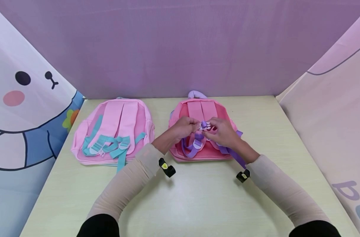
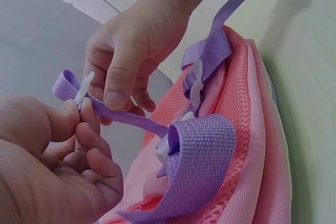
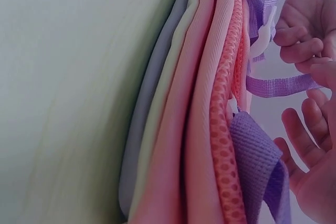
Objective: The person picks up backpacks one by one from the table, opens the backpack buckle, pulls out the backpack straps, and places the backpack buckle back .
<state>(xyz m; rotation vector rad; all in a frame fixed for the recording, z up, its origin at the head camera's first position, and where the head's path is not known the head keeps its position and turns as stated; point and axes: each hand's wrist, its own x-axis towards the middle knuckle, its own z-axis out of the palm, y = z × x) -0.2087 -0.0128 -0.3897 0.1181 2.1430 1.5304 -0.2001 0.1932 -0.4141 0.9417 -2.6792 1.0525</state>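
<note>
A pink backpack (image 1: 184,154) with purple straps lies back side up. Over it, my left hand (image 1: 184,127) pinches a small white plastic buckle (image 2: 84,88) between thumb and fingers. A narrow purple strap (image 2: 139,121) is threaded through the buckle, with a loop standing up beyond it. Close by, my right hand (image 1: 222,131) has its thumb and index finger at this strap, beside the buckle. Its other fingers are loosely bent, as the right wrist view shows. A wide purple strap (image 2: 202,156) curls up from the backpack near the left hand.
To the left lies another pink backpack (image 1: 79,141) with teal straps (image 1: 108,144), also back side up. Both rest on a pale table (image 1: 203,204) against a purple backdrop (image 1: 168,49). Printed cloths (image 1: 29,108) hang at the sides.
</note>
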